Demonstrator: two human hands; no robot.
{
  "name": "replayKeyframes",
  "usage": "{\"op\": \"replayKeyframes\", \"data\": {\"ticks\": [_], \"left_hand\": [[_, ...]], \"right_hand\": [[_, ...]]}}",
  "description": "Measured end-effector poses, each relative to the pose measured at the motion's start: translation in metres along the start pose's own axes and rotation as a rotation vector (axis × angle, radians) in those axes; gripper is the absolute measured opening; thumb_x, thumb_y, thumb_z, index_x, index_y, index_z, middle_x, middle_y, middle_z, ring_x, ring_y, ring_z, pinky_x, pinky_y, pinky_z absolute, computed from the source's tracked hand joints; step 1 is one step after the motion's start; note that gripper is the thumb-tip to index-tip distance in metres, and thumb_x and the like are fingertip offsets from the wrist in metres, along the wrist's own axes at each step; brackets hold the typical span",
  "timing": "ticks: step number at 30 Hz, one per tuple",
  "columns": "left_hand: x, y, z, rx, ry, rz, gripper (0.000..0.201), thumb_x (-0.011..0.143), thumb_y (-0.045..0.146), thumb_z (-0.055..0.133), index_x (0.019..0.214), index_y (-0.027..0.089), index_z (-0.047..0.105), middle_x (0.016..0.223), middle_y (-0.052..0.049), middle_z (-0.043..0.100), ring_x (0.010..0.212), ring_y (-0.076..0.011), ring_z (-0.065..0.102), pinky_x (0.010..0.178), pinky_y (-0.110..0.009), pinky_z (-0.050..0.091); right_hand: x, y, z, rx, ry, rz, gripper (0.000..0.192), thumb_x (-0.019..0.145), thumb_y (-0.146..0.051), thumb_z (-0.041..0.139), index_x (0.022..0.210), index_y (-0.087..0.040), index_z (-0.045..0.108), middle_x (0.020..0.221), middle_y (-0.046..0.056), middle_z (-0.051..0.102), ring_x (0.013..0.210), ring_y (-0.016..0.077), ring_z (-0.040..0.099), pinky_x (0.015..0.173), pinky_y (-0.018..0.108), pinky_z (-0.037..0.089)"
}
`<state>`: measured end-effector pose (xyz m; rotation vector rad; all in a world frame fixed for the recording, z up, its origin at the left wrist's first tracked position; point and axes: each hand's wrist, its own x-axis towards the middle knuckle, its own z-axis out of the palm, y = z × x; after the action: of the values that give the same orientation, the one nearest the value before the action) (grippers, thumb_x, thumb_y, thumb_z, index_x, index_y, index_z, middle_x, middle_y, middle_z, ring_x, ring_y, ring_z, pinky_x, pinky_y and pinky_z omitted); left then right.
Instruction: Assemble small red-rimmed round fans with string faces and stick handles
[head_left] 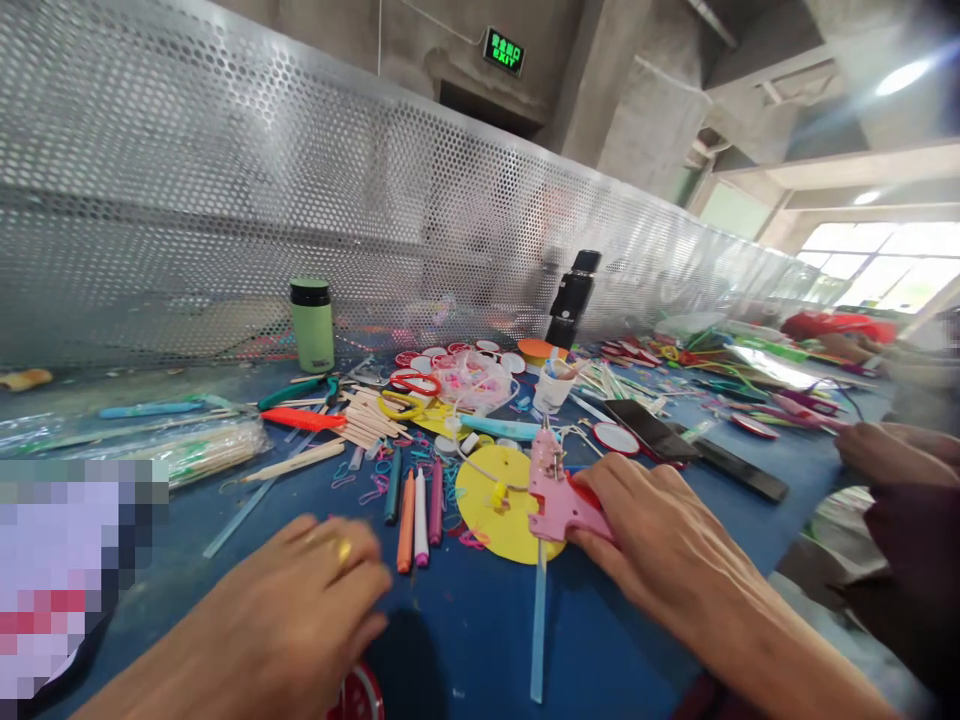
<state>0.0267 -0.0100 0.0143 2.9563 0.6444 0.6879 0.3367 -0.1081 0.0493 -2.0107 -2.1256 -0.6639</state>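
My right hand (660, 545) rests on the handle of a pink glue gun (553, 487) that lies on the blue table, fingers curled around its grip. A clear glue stick (538, 630) sticks out of the gun's back toward me. The gun's nozzle lies beside a yellow paper disc (499, 510). My left hand (300, 610) is blurred, low over the table at front left, fingers bent, with a ring on one finger and nothing visibly in it. Several marker pens (415, 505) lie just beyond it.
Wooden sticks (364, 415), scissors (411, 390), rubber bands and round lids are strewn across the blue table (465, 640). A green flask (313, 325) and a black bottle (572, 298) stand by the perforated metal wall. A phone (651, 430) lies right of centre. Another person's hand (892, 455) is at right.
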Motion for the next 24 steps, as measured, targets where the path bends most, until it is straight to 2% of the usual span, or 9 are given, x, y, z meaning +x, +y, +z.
{"op": "replayKeyframes", "data": {"ticks": [2,4,6,8,12,16,21,24], "left_hand": [[0.047,0.006,0.000,-0.018,-0.110,0.019,0.026,0.091,0.019,0.042,0.089,0.021,0.068,0.091,-0.006,0.066,0.086,-0.0186,0.061,0.080,-0.033,0.046],[0.089,0.011,0.009,-0.024,-0.202,0.015,0.025,0.091,0.020,0.043,0.091,0.018,0.068,0.093,-0.008,0.066,0.089,-0.0203,0.061,0.082,-0.034,0.046],[0.121,0.014,0.024,-0.035,-0.266,-0.014,0.023,0.089,0.024,0.048,0.087,0.016,0.069,0.092,-0.010,0.066,0.088,-0.0215,0.062,0.080,-0.033,0.046],[0.140,0.017,0.041,-0.063,-0.331,-0.048,0.022,0.087,0.027,0.051,0.083,0.014,0.069,0.090,-0.011,0.066,0.087,-0.0218,0.062,0.078,-0.032,0.047],[0.148,0.017,0.063,-0.110,-0.312,-0.071,0.017,0.084,0.024,0.053,0.085,0.015,0.066,0.095,-0.010,0.065,0.087,-0.0218,0.062,0.075,-0.031,0.047],[0.142,0.011,0.071,-0.187,-0.277,-0.100,0.019,0.083,0.018,0.050,0.098,0.016,0.061,0.098,-0.010,0.065,0.092,-0.0217,0.062,0.077,-0.030,0.047],[0.132,0.004,0.063,-0.269,-0.302,-0.180,0.020,0.083,0.018,0.049,0.100,0.021,0.058,0.095,-0.006,0.064,0.077,-0.0173,0.062,0.065,-0.025,0.046],[0.132,-0.002,0.051,-0.283,-0.308,-0.159,0.019,0.081,0.020,0.051,0.099,0.020,0.059,0.098,-0.007,0.064,0.080,-0.0174,0.062,0.066,-0.025,0.046]], "right_hand": [[-0.005,-0.002,-0.001,0.007,0.016,0.005,0.011,0.080,-0.026,0.063,0.086,-0.021,0.055,0.084,0.004,0.054,0.072,0.0201,0.047,0.067,0.033,0.034],[-0.009,-0.004,-0.002,0.022,0.021,0.006,0.014,0.078,-0.026,0.065,0.087,-0.021,0.055,0.084,0.004,0.055,0.071,0.0199,0.047,0.067,0.033,0.034],[-0.013,-0.004,-0.003,0.027,0.032,0.007,0.016,0.076,-0.025,0.067,0.087,-0.021,0.055,0.083,0.003,0.056,0.070,0.0197,0.047,0.066,0.033,0.034],[-0.016,-0.002,-0.004,0.027,0.043,0.000,0.017,0.075,-0.023,0.067,0.086,-0.021,0.055,0.081,0.003,0.056,0.069,0.0194,0.048,0.065,0.032,0.034],[-0.020,0.003,-0.003,0.029,0.046,0.004,0.018,0.074,-0.023,0.067,0.085,-0.022,0.054,0.081,0.003,0.056,0.068,0.0198,0.048,0.063,0.033,0.034],[-0.021,0.003,0.004,0.047,0.057,0.008,0.018,0.075,-0.022,0.065,0.088,-0.022,0.053,0.084,0.003,0.056,0.070,0.0208,0.050,0.065,0.035,0.035],[-0.017,-0.003,0.005,0.086,0.074,-0.002,0.016,0.078,-0.023,0.059,0.092,-0.022,0.052,0.086,0.005,0.058,0.073,0.0215,0.053,0.067,0.036,0.036],[-0.016,-0.002,0.002,0.094,0.072,-0.009,0.017,0.077,-0.022,0.060,0.093,-0.022,0.052,0.083,0.005,0.057,0.071,0.0212,0.052,0.065,0.035,0.036]]}}
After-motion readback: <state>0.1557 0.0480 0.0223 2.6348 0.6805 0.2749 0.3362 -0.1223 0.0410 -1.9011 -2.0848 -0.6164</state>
